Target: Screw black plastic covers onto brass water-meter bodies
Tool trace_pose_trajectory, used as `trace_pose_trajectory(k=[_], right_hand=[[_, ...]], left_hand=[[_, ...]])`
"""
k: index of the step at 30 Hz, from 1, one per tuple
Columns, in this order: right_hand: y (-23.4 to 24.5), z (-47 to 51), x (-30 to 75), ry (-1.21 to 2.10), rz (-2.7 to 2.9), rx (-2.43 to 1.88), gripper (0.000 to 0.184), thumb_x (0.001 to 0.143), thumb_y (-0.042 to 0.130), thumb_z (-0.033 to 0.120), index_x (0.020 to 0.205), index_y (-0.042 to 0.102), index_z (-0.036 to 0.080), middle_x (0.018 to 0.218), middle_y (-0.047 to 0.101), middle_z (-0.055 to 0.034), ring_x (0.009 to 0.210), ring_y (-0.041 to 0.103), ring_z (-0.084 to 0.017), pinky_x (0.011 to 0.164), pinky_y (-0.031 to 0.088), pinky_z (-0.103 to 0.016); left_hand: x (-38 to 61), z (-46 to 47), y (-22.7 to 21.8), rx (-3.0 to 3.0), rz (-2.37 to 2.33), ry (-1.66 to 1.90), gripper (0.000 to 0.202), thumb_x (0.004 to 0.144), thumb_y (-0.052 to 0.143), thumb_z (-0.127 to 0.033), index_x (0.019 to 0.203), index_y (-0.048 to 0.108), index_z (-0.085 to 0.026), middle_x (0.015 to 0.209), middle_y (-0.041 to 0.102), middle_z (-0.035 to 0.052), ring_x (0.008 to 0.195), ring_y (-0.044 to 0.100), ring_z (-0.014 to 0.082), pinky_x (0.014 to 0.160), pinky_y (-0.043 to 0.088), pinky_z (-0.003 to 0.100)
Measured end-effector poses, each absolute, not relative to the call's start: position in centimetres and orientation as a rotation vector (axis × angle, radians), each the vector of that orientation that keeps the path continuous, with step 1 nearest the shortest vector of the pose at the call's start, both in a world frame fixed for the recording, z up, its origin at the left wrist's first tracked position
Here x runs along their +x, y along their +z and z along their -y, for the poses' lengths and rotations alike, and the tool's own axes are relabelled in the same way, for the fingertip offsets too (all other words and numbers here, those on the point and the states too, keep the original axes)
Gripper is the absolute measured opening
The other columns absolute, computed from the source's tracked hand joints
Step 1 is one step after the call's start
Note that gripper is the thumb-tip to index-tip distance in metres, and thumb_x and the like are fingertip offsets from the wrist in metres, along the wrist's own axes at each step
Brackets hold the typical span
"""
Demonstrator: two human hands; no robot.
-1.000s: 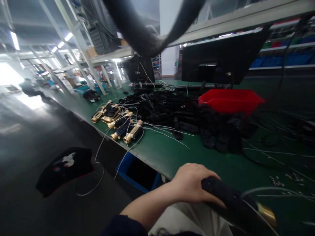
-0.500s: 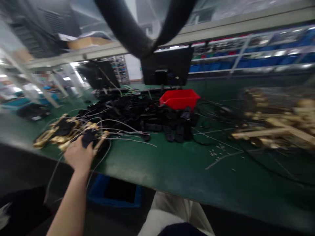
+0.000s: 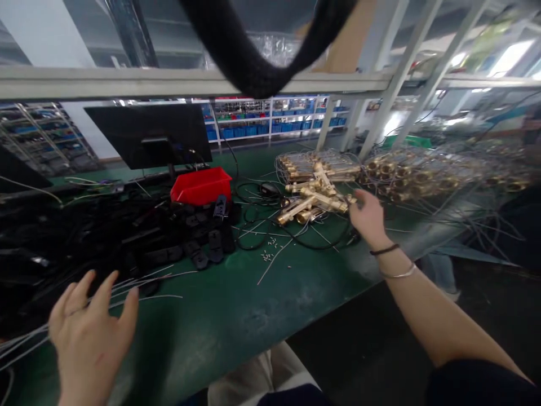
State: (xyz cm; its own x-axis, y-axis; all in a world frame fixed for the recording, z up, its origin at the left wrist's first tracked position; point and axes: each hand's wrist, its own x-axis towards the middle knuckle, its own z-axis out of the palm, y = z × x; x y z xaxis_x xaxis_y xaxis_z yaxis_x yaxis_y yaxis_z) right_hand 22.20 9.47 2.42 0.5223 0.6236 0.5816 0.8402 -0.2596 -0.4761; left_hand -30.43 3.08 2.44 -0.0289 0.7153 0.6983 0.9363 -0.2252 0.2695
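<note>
My left hand hovers over the near edge of the green bench with fingers spread, holding nothing. Thin grey wires lie just beyond its fingertips. My right hand reaches out to a pile of brass fittings at the right. Its fingers curl at the pile's edge, touching a brass piece; I cannot make out a firm grip. A black band and a metal bangle circle that wrist.
A heap of black plastic parts covers the bench's left. A red bin and a dark monitor stand behind it. More brass fittings in wire bundles stretch right. Black cable loops lie mid-bench.
The view has swung right. My left hand has left the black-and-brass assemblies and now hovers open. My right hand has come into view, reaching the brass pile.
</note>
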Motion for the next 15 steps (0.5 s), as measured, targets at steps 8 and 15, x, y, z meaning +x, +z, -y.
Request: trace_pose_trajectory(k=[8, 15], right_hand=[[3.5, -16.9, 14.9, -0.173, 2.168, -1.946, 0.012, 0.077, 0.06, 0.02, 0.085, 0.066, 0.013, 0.093, 0.066, -0.0102, 0.096, 0.057, -0.022, 0.091, 0.041, -0.036], [3.3, -17.7, 13.5, -0.052, 2.239, -1.95, 0.014, 0.083, 0.062, 0.025, 0.082, 0.062, 0.011, 0.094, 0.064, -0.0075, 0.093, 0.059, -0.019, 0.088, 0.043, -0.039]], left_hand=[[-27.7, -5.7, 0.2, -2.159, 1.503, -1.0, 0.035, 0.086, 0.042, -0.034, 0.098, 0.065, -0.012, 0.106, 0.066, 0.0189, 0.096, 0.062, 0.0319, 0.089, 0.049, 0.048], [-29.9, -5.7, -0.6, -2.059, 1.75, -1.032, 0.033, 0.083, 0.041, -0.033, 0.089, 0.068, -0.015, 0.092, 0.072, 0.0142, 0.088, 0.065, 0.0294, 0.084, 0.051, 0.044]])
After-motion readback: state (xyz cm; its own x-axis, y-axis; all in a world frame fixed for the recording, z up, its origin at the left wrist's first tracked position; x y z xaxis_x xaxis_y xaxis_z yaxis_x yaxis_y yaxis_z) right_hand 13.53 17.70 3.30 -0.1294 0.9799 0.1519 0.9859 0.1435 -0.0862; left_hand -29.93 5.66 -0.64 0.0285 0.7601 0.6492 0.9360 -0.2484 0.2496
